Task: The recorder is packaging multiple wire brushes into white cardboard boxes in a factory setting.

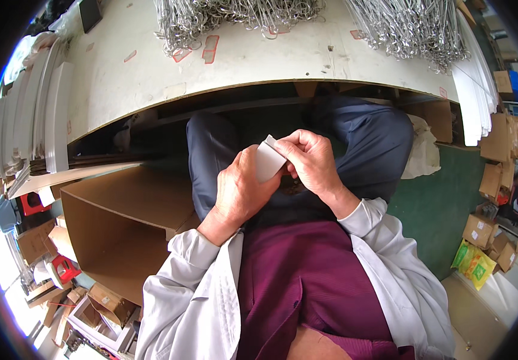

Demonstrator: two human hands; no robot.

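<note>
While gripping the small white carton (269, 164) along its left side with the left hand (241, 187) and pinching at its upper end with the thumb and fingers of the right hand (310, 161), probably best to treat the step, apparently working a folded flap (270, 140), as a light-touch job. Steady the carton above the lap, between the dark-trousered knees (208, 138) and just short of the front edge of the desk (121, 72). Press evenly along the crease rather than jabbing at one corner, so as not to buckle the thin card. Squeeze with the left hand just enough to prevent slipping without crushing the sides. Cannot tell whether opening or closing the flap, so look before pressing hard. Mind the big open cardboard box (133, 192) beside the left knee, and steer both sleeves (196, 270) clear of the metal hooks (403, 30) heaped farther back on the desk.
</note>
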